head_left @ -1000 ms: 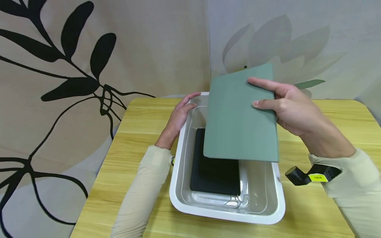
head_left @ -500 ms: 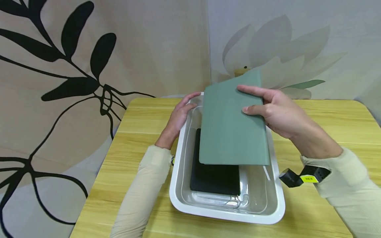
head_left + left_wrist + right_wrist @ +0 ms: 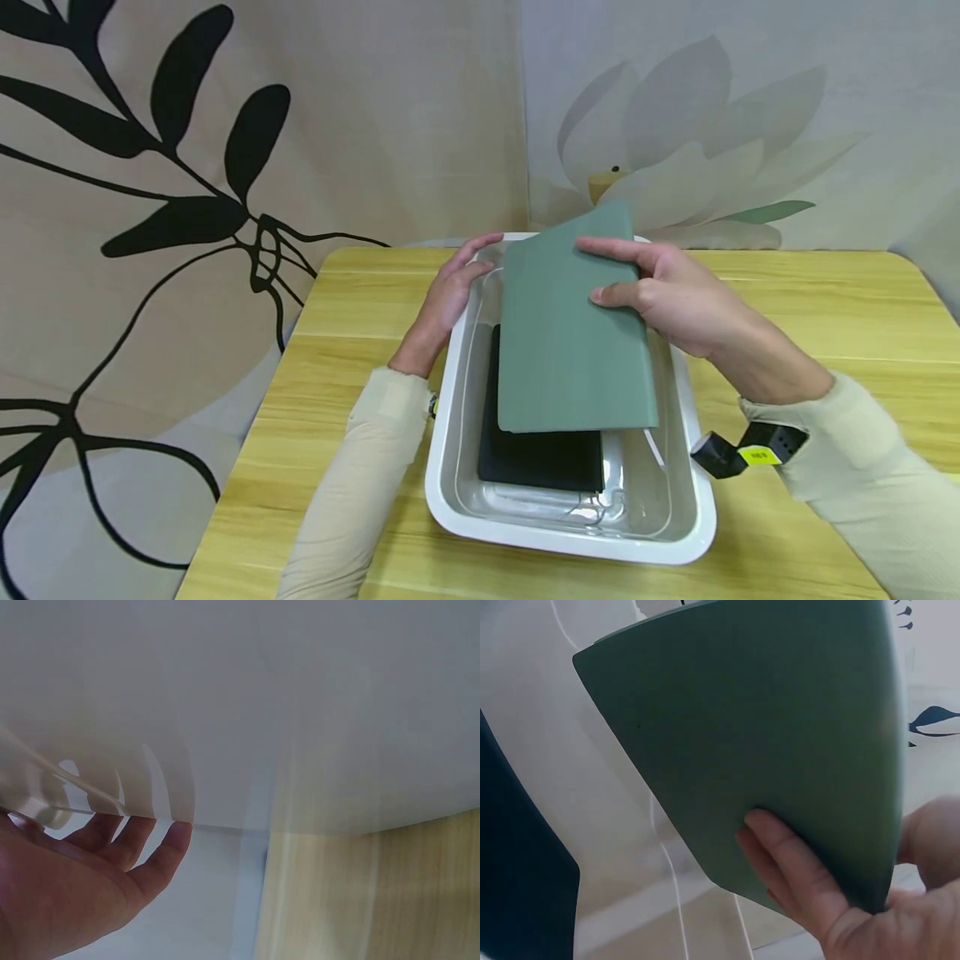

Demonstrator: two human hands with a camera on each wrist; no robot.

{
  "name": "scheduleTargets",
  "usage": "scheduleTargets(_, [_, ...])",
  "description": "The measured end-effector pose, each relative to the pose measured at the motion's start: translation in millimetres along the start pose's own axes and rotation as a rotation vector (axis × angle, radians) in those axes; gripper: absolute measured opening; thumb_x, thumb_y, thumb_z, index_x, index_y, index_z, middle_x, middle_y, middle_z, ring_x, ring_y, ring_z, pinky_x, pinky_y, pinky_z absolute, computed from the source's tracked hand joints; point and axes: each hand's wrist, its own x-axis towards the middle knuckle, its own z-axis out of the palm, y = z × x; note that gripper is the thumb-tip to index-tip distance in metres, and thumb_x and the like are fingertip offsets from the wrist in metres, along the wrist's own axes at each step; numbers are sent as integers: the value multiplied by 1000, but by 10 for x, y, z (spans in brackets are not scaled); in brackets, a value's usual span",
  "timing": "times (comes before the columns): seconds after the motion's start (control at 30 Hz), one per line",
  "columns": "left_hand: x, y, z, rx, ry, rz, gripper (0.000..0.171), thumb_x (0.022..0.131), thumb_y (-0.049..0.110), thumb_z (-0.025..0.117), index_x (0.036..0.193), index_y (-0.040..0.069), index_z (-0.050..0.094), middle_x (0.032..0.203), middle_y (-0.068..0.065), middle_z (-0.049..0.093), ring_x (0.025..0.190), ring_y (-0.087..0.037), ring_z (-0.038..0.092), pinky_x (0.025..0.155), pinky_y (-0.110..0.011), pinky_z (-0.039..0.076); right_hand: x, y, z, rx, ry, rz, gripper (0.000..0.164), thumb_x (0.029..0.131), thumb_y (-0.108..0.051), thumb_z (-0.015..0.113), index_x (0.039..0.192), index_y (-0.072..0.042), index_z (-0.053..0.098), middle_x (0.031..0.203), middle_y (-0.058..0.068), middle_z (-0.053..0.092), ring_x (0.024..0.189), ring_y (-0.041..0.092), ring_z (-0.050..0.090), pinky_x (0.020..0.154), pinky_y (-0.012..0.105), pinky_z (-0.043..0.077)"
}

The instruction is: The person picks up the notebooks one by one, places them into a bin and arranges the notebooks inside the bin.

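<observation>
My right hand (image 3: 678,304) pinches a green notebook (image 3: 555,367) by its right edge, with thumb and index finger on the upper cover. The notebook hangs tilted over a white plastic tub (image 3: 570,546). In the right wrist view, fingers (image 3: 802,870) press against the other cover of the green notebook (image 3: 735,705). Inside the tub, on its left side, lies a black notebook (image 3: 540,461), partly covered from view by the green one. My left hand (image 3: 448,296) grips the tub's far left rim; in the left wrist view its fingertips (image 3: 176,836) meet the tub wall.
The tub stands on a wooden table (image 3: 787,308). Behind the table hangs a pale backdrop (image 3: 412,125) printed with dark leaves and a flower. A thin white strip (image 3: 654,450) shows below the green notebook's lower right corner.
My right hand has brought the green notebook down and to the left, further over the tub and the black notebook. The left hand stays on the rim.
</observation>
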Motion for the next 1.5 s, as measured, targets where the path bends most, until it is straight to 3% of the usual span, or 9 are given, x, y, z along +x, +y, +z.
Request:
scheduleTargets(0.13, [-30, 52, 6, -38, -14, -13, 41, 96, 19, 40, 136, 23, 48, 146, 6, 36, 131, -23, 35, 102, -51, 31, 21, 3, 42, -25, 0, 4, 59, 88, -14, 62, 141, -28, 41, 149, 5, 24, 128, 24, 38, 97, 43, 41])
scheduleTargets(0.27, [42, -55, -1, -48, -9, -2, 39, 96, 22, 42, 134, 27, 50, 144, 10, 38, 129, -19, 36, 103, -49, 30, 46, 3, 79, -52, -22, -3, 59, 88, -13, 61, 142, -25, 40, 149, 7, 26, 129, 25, 36, 99, 46, 39])
scheduleTargets(0.4, [108, -176, -6, -60, -7, 17, 38, 96, 24, 42, 131, 32, 51, 141, 13, 40, 126, -16, 39, 101, -47, 32, 82, 9, 131, -78, -41, -8, 60, 88, -13, 61, 143, -23, 39, 146, 8, 32, 123, 23, 45, 95, 40, 43])
scheduleTargets(0.73, [111, -196, -7, -141, -28, -18, 37, 96, 23, 40, 130, 33, 51, 135, 7, 44, 113, -23, 48, 87, -45, 45, 123, -15, 258, -95, -88, 0, 61, 88, -15, 60, 144, -19, 37, 147, 9, 33, 124, 21, 43, 97, 40, 41])
scheduleTargets(1.0, [97, -192, -5, -149, -45, -25, 37, 97, 25, 39, 131, 35, 50, 134, 4, 43, 113, -28, 47, 83, -46, 46, 154, -7, 316, -92, -80, 40, 61, 87, -12, 59, 144, -17, 37, 142, 9, 41, 107, 19, 57, 89, 34, 45])
scheduleTargets(1.23, [108, -181, 3, -154, -36, -36, 37, 96, 24, 40, 130, 33, 51, 134, 4, 44, 113, -30, 46, 80, -43, 47, 183, 9, 355, -110, -78, 51, 62, 87, -13, 60, 144, -17, 37, 146, 9, 35, 120, 21, 45, 98, 40, 39])
scheduleTargets(1.27, [102, -168, 4, -155, -35, -39, 37, 97, 24, 40, 131, 33, 51, 134, 4, 44, 114, -30, 46, 80, -43, 48, 191, 13, 362, -122, -73, 53, 62, 87, -13, 61, 144, -17, 37, 146, 9, 36, 117, 20, 47, 96, 39, 40])
scheduleTargets(1.37, [59, -95, 9, -162, -43, -47, 38, 97, 22, 39, 134, 29, 48, 136, 2, 42, 118, -32, 44, 83, -44, 47, 218, 28, 396, -127, -67, 67, 62, 86, -14, 62, 143, -19, 38, 124, 8, 54, 83, 16, 56, 79, 33, 47])
scheduleTargets(1.5, [-23, 29, 24, -161, -55, -57, 41, 97, 19, 37, 138, 23, 44, 138, -4, 41, 121, -35, 42, 86, -48, 46, 251, 55, 443, -95, -80, 80, 62, 86, -12, 61, 143, -17, 37, 80, 4, 57, 52, 11, 46, 60, 26, 45])
